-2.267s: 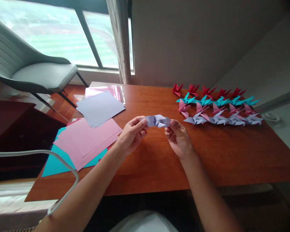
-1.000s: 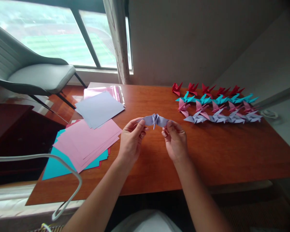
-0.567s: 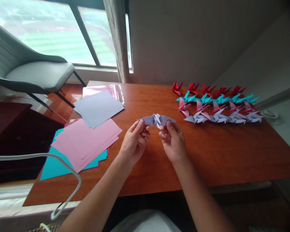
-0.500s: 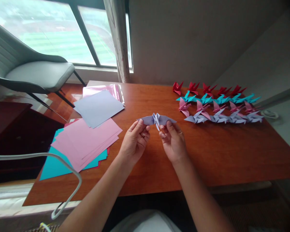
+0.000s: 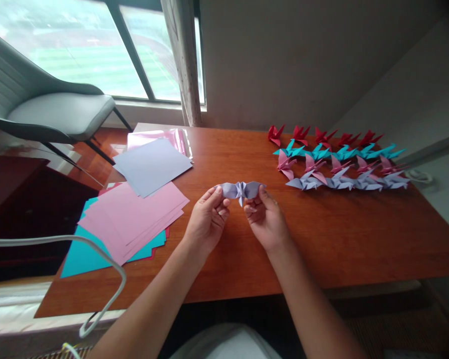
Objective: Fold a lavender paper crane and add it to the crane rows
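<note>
A lavender paper crane [image 5: 240,190] hangs just above the wooden table [image 5: 344,239], held by both wings. My left hand [image 5: 206,220] pinches the left wing tip between thumb and fingers. My right hand [image 5: 266,218] pinches the right wing the same way. The wings curve slightly downward and the crane's pointed body hangs in the middle, between my hands.
Rows of finished cranes lie at the back right: red [image 5: 322,135], teal [image 5: 338,151], pink [image 5: 333,164] and lavender [image 5: 349,181]. Loose sheets lie at the left: lavender [image 5: 151,165], pink [image 5: 134,212], teal [image 5: 83,254]. A grey chair [image 5: 52,112] stands by the window. A white cable [image 5: 97,259] loops at the left.
My hands have drawn a little closer together, and the crane's wings, spread flat and wide before, now bend downward at the tips.
</note>
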Available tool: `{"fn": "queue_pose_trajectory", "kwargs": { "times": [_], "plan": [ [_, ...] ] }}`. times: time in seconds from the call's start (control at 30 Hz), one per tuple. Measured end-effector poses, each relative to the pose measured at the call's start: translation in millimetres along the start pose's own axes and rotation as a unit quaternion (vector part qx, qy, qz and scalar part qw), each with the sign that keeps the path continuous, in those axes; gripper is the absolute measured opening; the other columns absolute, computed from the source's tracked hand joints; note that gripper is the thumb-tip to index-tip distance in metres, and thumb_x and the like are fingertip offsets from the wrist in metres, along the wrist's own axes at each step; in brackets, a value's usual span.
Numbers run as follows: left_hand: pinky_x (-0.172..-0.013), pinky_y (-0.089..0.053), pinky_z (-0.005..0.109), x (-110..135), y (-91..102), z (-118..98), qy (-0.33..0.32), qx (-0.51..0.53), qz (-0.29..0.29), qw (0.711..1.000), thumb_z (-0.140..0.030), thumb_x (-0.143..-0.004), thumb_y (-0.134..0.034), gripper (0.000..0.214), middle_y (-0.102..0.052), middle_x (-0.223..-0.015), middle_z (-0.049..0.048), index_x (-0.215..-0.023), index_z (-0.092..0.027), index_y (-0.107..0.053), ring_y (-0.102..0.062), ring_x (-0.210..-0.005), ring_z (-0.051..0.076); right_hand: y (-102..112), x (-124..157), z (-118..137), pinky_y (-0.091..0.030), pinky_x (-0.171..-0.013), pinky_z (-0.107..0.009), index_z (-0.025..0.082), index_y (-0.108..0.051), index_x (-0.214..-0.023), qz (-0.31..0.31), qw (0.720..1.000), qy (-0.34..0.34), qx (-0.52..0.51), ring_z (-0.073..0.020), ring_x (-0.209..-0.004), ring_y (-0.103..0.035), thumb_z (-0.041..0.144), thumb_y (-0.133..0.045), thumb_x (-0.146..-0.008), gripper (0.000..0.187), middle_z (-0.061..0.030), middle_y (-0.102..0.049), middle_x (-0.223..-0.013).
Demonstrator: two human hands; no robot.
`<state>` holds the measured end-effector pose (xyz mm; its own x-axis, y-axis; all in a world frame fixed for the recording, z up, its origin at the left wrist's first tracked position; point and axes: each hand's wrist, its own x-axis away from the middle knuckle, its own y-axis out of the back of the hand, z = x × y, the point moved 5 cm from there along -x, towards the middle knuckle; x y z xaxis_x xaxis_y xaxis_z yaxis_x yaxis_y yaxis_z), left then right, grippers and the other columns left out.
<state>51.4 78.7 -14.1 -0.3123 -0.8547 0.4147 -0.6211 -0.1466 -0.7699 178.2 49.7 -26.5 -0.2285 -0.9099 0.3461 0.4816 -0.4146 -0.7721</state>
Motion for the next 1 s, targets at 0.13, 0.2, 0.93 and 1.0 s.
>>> {"fn": "queue_pose_trajectory", "kwargs": {
  "times": [0.13, 0.2, 0.93, 1.0],
  "plan": [
    [-0.044, -0.044, 0.008, 0.2, -1.0, -4.2, -0.007, -0.021, 0.010, 1.000, -0.011, -0.072, -0.080, 0.019, -0.063, -0.074, -0.0033, -0.084, -0.012, -0.065, -0.059, -0.054, 0.002, 0.1, -1.1, -4.2, -0.043, -0.042, -0.011, 0.017, -0.068, -0.075, 0.006, 0.995, -0.096, -0.029, -0.0045, -0.054, -0.058, 0.022, -0.077, -0.079, 0.012, 0.0038, -0.069, -0.068],
    [-0.044, -0.043, 0.008, -0.6, 0.5, -5.3, -0.002, -0.036, 0.006, 0.999, -0.011, -0.073, -0.080, 0.018, -0.063, -0.074, -0.0031, -0.083, -0.012, -0.065, -0.059, -0.053, 0.002, -0.3, -0.4, -3.7, -0.043, -0.041, -0.011, 0.017, -0.067, -0.073, 0.001, 0.993, -0.113, -0.029, -0.0046, -0.052, -0.057, 0.020, -0.077, -0.079, 0.012, 0.0037, -0.069, -0.066],
    [-0.048, -0.047, 0.008, 1.0, 0.8, 0.1, -0.016, 0.021, -0.029, 0.999, -0.010, -0.080, -0.073, 0.011, -0.069, -0.081, -0.0008, -0.084, -0.015, -0.064, -0.067, -0.063, 0.005, -3.1, 2.6, 2.0, -0.045, -0.041, -0.010, 0.019, -0.065, -0.070, -0.025, 0.996, -0.062, -0.066, -0.0033, -0.049, -0.052, 0.018, -0.076, -0.080, 0.015, 0.0062, -0.066, -0.063],
    [-0.046, -0.046, 0.008, 1.1, 0.4, -0.6, 0.004, 0.015, -0.017, 1.000, -0.009, -0.081, -0.072, 0.009, -0.068, -0.078, -0.0006, -0.083, -0.014, -0.065, -0.066, -0.060, 0.004, -4.1, 3.1, 2.7, -0.043, -0.041, -0.011, 0.019, -0.063, -0.068, -0.006, 0.996, -0.061, -0.058, -0.0031, -0.048, -0.048, 0.019, -0.076, -0.080, 0.017, 0.0063, -0.065, -0.064]
  ]
}}
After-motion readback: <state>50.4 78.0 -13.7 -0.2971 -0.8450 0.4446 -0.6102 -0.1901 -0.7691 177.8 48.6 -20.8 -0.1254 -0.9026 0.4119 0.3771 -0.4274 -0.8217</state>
